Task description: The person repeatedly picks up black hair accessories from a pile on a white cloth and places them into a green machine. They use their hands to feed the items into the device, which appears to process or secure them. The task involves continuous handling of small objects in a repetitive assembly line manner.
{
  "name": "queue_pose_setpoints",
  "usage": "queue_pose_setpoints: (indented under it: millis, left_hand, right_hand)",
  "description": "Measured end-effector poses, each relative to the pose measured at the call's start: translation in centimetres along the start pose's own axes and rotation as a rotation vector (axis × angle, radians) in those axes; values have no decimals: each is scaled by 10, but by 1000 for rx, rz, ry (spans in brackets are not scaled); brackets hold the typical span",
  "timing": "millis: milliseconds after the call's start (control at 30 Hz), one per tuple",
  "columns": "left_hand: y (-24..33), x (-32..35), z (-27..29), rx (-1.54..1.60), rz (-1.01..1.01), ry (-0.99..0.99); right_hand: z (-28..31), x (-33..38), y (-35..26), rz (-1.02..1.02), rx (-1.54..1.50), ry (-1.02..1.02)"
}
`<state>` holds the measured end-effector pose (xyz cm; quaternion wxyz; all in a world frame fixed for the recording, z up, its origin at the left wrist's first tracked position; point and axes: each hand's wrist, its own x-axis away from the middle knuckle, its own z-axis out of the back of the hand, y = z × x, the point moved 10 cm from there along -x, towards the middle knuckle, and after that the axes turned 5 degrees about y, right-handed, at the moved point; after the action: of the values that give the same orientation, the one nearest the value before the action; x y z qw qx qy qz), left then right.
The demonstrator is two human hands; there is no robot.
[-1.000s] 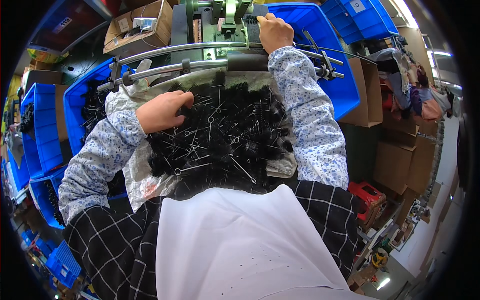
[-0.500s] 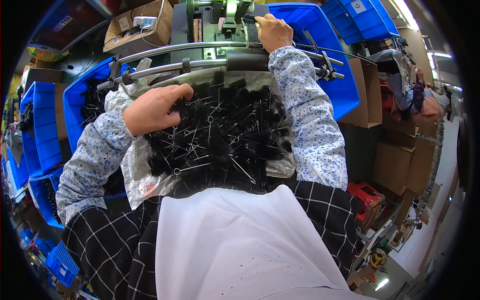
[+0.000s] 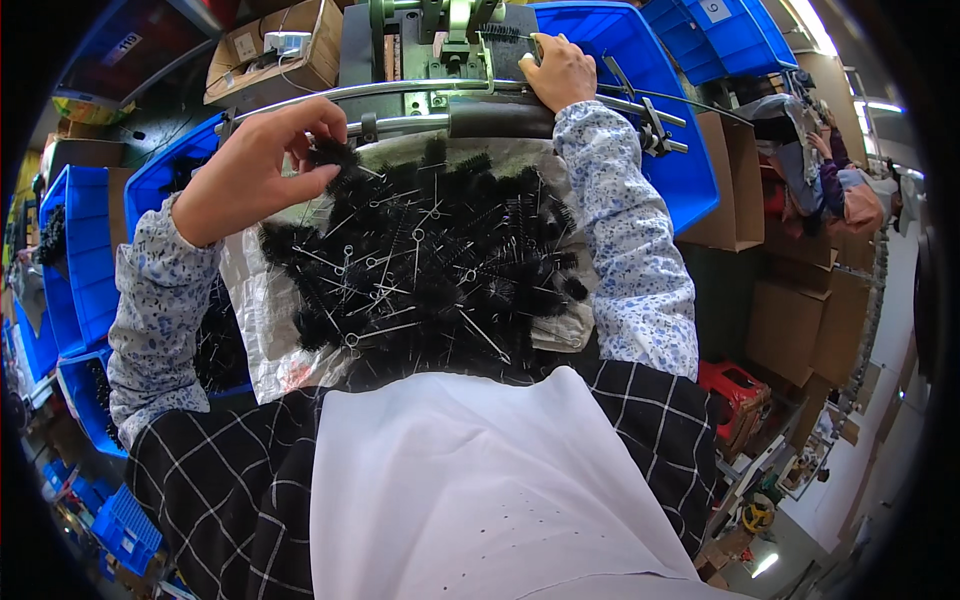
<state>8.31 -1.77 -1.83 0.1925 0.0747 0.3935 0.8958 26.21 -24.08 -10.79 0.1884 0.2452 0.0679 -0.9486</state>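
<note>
1. My left hand (image 3: 255, 170) pinches one black bristle brush (image 3: 330, 153) between thumb and fingertips, lifted just above the far left edge of the pile of brushes (image 3: 430, 265).
2. That pile of short black twisted-wire brushes with looped wire handles lies on a white woven sack (image 3: 262, 320) spread across my lap.
3. My right hand (image 3: 560, 70) is up at the grey machine (image 3: 440, 40), fingers curled over a brush (image 3: 505, 33) lying at its fixture. I cannot tell whether they clamp it or only rest on it.
4. I judge this the feeding step: one brush sits at the machine while the next is picked. That next one would need carrying across the curved metal rails (image 3: 420, 90) to the fixture, bristle end aligned.
5. Blue plastic bins (image 3: 640, 60) stand behind the machine and at my left, some holding more brushes.
6. A brown cardboard box (image 3: 275, 55) sits upper left with a small white device on it. More cartons (image 3: 810, 320) are stacked at right; a white label marks the far blue bin (image 3: 715, 12).
</note>
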Motion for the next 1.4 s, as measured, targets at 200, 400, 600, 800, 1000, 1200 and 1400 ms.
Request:
queue_pose_setpoints:
  millis: [200, 400, 600, 800, 1000, 1200, 1400]
  left_hand:
    - [13, -10, 0, 20, 17, -16]
    - [19, -16, 2, -10, 40, -34]
    - [22, -19, 4, -8, -27, -2]
    - [1, -10, 4, 33, -92, 13]
    - [5, -16, -6, 154, -24, -10]
    - [9, -27, -17, 140, -80, -39]
    - [11, -47, -24, 144, -94, 152]
  right_hand:
    - [6, -5, -23, 1, -95, 39]
    - [7, -15, -67, -17, -117, -29]
    - [9, -16, -57, 18, -79, -30]
    - [3, -8, -5, -14, -43, -39]
    - [-13, -27, 19, -98, -19, -258]
    - [55, -37, 57, -9, 278, -35]
    - [73, 17, -86, 183, -641, -468]
